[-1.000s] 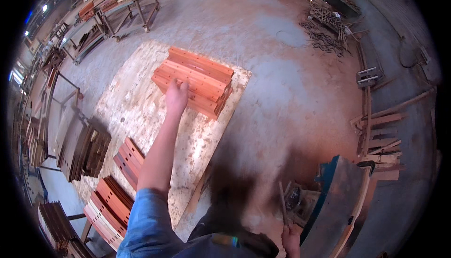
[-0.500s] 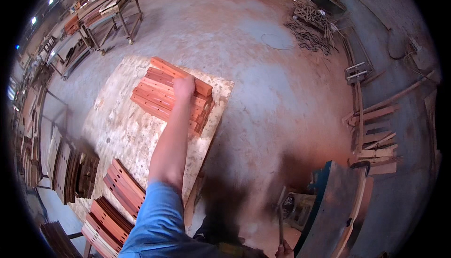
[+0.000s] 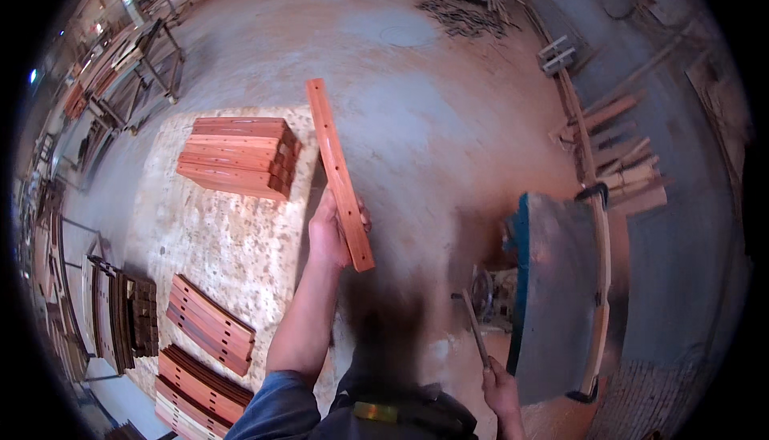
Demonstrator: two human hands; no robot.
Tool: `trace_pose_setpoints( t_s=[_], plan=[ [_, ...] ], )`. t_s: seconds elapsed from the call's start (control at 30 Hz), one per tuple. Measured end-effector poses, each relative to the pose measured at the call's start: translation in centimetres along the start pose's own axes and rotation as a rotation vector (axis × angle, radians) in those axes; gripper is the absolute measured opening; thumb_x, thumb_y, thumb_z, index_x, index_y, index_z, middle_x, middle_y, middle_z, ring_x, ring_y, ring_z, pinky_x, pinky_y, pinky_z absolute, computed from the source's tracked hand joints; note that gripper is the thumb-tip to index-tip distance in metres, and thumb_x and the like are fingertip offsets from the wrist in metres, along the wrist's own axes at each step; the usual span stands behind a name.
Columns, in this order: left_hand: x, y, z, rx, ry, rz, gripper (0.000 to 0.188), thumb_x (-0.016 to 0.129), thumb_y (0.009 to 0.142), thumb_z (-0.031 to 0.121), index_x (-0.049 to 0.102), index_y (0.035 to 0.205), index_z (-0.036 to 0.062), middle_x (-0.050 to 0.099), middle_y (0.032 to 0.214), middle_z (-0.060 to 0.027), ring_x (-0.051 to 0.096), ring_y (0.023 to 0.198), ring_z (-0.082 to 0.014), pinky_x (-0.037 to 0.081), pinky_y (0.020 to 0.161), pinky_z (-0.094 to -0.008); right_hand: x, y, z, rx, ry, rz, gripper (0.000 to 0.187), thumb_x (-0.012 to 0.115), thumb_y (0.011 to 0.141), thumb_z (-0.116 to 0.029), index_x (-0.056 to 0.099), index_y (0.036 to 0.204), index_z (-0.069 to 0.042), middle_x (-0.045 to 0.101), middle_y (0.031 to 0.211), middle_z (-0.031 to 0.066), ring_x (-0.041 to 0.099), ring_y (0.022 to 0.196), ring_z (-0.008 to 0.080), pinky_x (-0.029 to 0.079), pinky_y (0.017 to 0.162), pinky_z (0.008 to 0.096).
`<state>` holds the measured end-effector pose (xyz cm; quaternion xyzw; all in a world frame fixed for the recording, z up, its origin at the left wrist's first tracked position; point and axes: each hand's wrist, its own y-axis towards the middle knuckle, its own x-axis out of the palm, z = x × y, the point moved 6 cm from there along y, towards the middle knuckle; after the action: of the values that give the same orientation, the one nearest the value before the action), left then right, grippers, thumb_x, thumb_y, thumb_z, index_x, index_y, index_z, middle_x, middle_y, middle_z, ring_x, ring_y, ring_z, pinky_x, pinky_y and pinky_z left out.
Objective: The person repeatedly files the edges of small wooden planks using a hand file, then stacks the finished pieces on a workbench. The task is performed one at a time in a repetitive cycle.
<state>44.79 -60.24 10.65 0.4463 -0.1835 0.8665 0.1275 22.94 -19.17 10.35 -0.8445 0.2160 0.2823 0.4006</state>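
My left hand [image 3: 327,236] is closed round a reddish wooden slat [image 3: 340,176] with several small holes along it. Held up past the right edge of the pale board table [image 3: 240,248], the slat points away from me. A stack of similar slats [image 3: 236,156] lies at the far end of that table. Low on the right, my right hand [image 3: 501,388] grips a slim stick-like tool [image 3: 475,332]; its far end is too small to make out. Beside it stands a machine with a grey flat top [image 3: 561,304] and a teal edge.
Curved reddish slats with dark slots [image 3: 210,324] lie at the near left of the table. Darker boards [image 3: 120,312] are stacked at the left. A rack of timber [image 3: 120,72] stands far left, a heap of wood strips [image 3: 465,0] far back, and offcuts [image 3: 629,160] at the right.
My left hand has lifted one slat off the stack, moved it to the right and turned it lengthwise away from me. The view has swung right; more of my right hand and its tool shows.
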Motion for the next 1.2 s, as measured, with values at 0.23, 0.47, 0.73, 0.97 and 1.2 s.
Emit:
trace_pose_setpoints(
  t_s=[0.23,0.47,0.73,0.97,1.2],
  plan=[
    [6.4,-11.8,-14.3,-0.167,0.060,-0.161,0.035,0.038,0.105,0.041,0.045,0.132,0.0213,0.058,0.094,-0.0083,0.058,0.076,-0.0216,0.045,0.064,-0.0351,-2.4,-5.2,14.6,-0.132,0.324,0.071,0.040,0.054,0.100,-0.017,0.056,0.136,0.000,0.056,0.070,0.0028,0.055,0.064,0.0095,0.049,0.062,0.0268],
    [12.6,-27.2,-35.2,-0.349,0.218,-0.231,0.045,0.050,0.100,0.025,0.040,0.143,0.0136,0.059,0.106,-0.0086,0.062,0.088,-0.0231,0.055,0.075,-0.0384,-9.8,-16.7,32.6,0.013,0.356,0.283,0.042,0.055,0.099,-0.022,0.056,0.136,-0.002,0.062,0.076,0.0090,0.060,0.070,0.0147,0.050,0.069,0.0299],
    [18.1,-38.4,-56.7,-0.539,0.659,-0.261,0.038,0.044,0.099,0.010,0.052,0.135,0.0046,0.058,0.096,-0.0035,0.055,0.078,-0.0152,0.049,0.069,-0.0305,-14.4,-25.4,45.9,0.222,0.535,0.529,0.041,0.054,0.099,-0.019,0.055,0.137,-0.003,0.058,0.071,0.0040,0.056,0.065,0.0118,0.049,0.064,0.0284],
    [18.6,-35.8,-65.7,-0.383,0.981,-0.364,0.025,0.046,0.098,0.009,0.054,0.120,0.0030,0.059,0.084,-0.0048,0.055,0.063,-0.0127,0.046,0.053,-0.0291,-11.7,-28.7,49.6,0.255,0.659,0.478,0.042,0.057,0.098,-0.020,0.055,0.136,-0.002,0.071,0.097,0.0197,0.069,0.091,0.0227,0.053,0.082,0.0343],
    [20.7,-29.7,-65.8,-0.180,1.844,-0.641,0.035,0.052,0.096,0.025,0.047,0.117,-0.0034,0.066,0.066,-0.0169,0.066,0.052,-0.0242,0.053,0.048,-0.0369,-14.6,-27.4,47.1,0.192,0.496,0.378,0.041,0.055,0.099,-0.024,0.055,0.136,-0.006,0.065,0.109,0.0285,0.064,0.103,0.0404,0.052,0.088,0.0413]
  ],
)
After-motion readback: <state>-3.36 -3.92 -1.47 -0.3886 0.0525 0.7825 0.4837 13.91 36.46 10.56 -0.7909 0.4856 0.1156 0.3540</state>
